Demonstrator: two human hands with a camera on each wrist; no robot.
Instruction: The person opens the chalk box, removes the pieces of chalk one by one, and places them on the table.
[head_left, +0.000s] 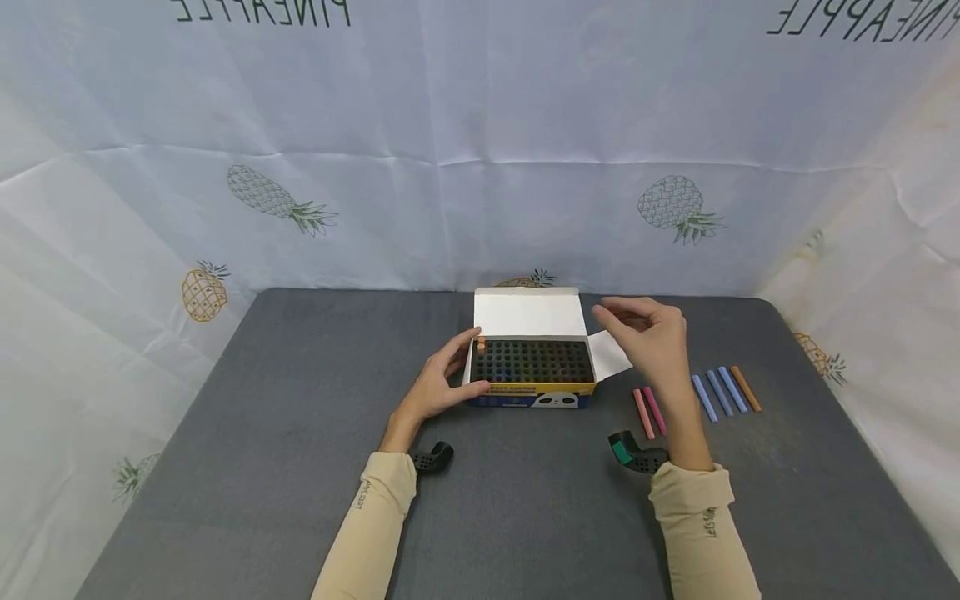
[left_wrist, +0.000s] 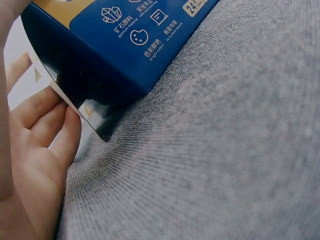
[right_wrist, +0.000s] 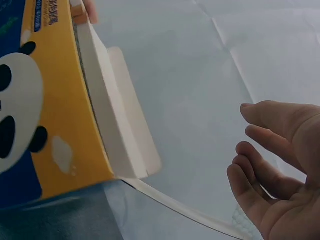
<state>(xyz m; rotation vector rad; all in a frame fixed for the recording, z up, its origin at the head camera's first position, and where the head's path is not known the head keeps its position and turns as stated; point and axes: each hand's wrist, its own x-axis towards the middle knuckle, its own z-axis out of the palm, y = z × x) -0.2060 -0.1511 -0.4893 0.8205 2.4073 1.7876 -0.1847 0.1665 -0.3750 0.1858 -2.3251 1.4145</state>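
An open chalk box (head_left: 534, 396), blue and yellow with a panda on its front, stands on the table. Its dark insert (head_left: 534, 361) is full of holes, and orange chalk (head_left: 482, 344) pokes up at the back left corner. My left hand (head_left: 442, 379) holds the box's left end, thumb at the front corner and fingers toward the back; in the left wrist view those fingers (left_wrist: 47, 117) lie against the white side flap. Above the right flap (head_left: 609, 354) hovers my right hand (head_left: 647, 333), its fingers (right_wrist: 265, 185) loosely bent with nothing between them.
To the right lie two pink chalks (head_left: 643, 414), three blue chalks (head_left: 720, 393) and a brown-orange chalk (head_left: 746, 389). The box's white lid (head_left: 527, 312) stands raised behind it. A pineapple-print cloth (head_left: 480, 217) hangs behind the grey table (head_left: 510, 517).
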